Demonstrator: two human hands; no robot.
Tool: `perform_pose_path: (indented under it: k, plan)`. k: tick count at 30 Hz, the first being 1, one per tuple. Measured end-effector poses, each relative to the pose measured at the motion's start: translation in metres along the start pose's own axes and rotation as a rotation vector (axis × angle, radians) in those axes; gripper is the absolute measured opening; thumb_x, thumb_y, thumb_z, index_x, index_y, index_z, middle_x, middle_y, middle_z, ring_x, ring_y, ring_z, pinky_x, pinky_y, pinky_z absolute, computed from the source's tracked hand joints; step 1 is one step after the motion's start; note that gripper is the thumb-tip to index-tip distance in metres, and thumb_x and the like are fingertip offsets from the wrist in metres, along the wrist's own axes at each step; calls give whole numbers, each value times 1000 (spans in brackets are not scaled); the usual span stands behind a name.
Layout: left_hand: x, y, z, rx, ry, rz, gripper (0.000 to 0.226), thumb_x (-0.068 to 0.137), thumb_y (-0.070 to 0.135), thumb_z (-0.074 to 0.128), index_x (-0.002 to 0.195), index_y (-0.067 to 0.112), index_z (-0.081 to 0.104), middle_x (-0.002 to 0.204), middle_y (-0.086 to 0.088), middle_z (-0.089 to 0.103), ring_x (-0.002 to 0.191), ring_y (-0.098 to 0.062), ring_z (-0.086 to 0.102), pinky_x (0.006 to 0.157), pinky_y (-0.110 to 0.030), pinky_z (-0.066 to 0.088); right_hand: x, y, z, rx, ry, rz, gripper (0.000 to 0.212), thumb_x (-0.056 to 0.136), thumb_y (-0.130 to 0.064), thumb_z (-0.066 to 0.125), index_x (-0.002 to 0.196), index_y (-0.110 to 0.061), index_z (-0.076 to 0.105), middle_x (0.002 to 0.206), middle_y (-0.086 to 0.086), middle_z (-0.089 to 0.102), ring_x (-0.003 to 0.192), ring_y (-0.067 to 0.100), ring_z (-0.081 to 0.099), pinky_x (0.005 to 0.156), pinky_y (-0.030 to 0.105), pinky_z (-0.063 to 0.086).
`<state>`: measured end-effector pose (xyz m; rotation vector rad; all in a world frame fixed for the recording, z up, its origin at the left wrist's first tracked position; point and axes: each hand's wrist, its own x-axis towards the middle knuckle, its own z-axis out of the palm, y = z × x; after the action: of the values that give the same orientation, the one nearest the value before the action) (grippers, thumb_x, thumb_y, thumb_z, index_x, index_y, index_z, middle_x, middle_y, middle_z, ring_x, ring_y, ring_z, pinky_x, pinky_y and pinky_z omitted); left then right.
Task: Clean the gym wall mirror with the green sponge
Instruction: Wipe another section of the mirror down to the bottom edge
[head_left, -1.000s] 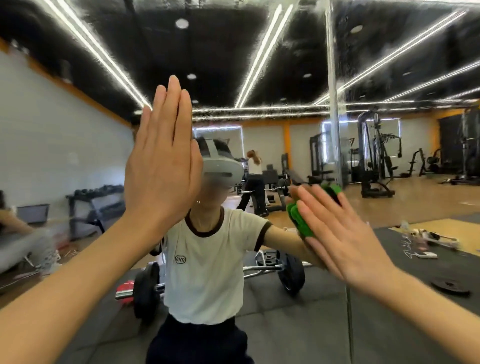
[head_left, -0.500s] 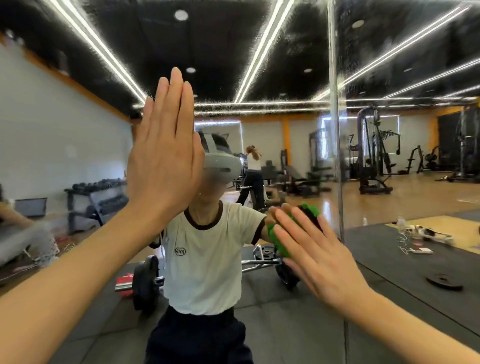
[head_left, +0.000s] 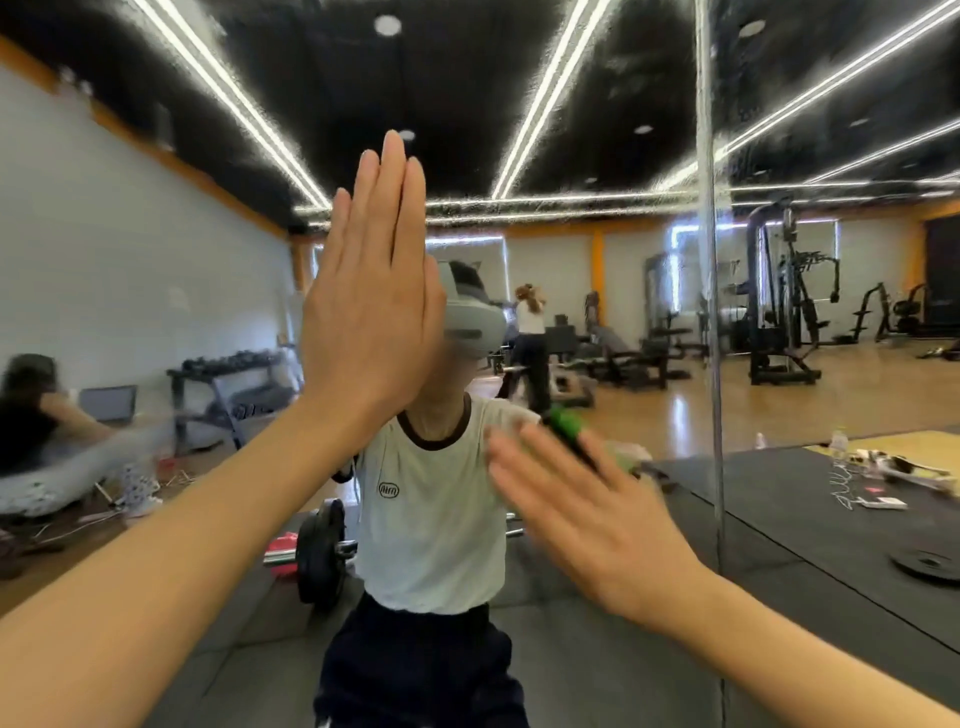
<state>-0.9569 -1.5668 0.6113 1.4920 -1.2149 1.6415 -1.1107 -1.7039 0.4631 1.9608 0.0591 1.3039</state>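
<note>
The person's left hand (head_left: 371, 306) lies flat against the gym wall mirror (head_left: 649, 156), fingers straight, pressed together and pointing up, holding nothing. The right hand (head_left: 587, 514), smeared by motion blur, presses the green sponge (head_left: 566, 423) against the glass with spread, fairly straight fingers; the sponge shows just past the fingertips, left of the vertical seam (head_left: 709, 312) between the mirror panels. Whether the thumb hooks around the sponge cannot be told, since the hand covers most of it.
</note>
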Motion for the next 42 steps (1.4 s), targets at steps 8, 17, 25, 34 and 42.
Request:
perform_pose_path:
  k: [8, 17, 25, 34, 42]
  plan:
    - [0, 2, -1, -12, -4, -8, 60, 106, 12, 34, 161, 2, 12, 169, -14, 7, 157, -26, 3, 127, -33, -3, 169, 121, -34, 6, 215, 547, 57, 105, -30, 22, 157, -6, 27, 164, 13, 27, 153, 28, 17, 122, 37, -4]
    - [-43, -42, -49, -69, -108, 104, 58, 107, 19, 29, 160, 1, 14, 169, -14, 8, 156, -20, 0, 127, -31, -5, 36, -3, 2, -50, -7, -99, 59, 103, -22, 46, 157, -9, 27, 165, 9, 24, 154, 25, 18, 127, 42, 6]
    - [-78, -110, -66, 56, -120, -83, 62, 106, 27, 26, 159, -1, 12, 168, -14, 6, 155, -14, -4, 126, -28, -7, 191, 89, -24, 55, 291, 545, 54, 108, -30, 23, 155, -5, 33, 162, 12, 32, 153, 29, 22, 123, 38, -4]
    - [-82, -112, -61, 33, -80, -63, 62, 106, 25, 27, 160, 2, 9, 168, -8, 3, 157, -19, 0, 127, -30, -4, 61, -25, 5, -43, -51, -180, 66, 100, -21, 54, 158, -10, 25, 166, 10, 21, 154, 25, 16, 127, 42, 3]
    - [-83, -113, -59, 13, -69, -58, 62, 106, 27, 26, 160, 5, 6, 169, -10, 6, 157, -23, 4, 127, -31, -3, 253, 89, -22, -55, 297, 597, 59, 106, -31, 15, 158, -6, 24, 166, 11, 23, 155, 27, 15, 124, 39, -3]
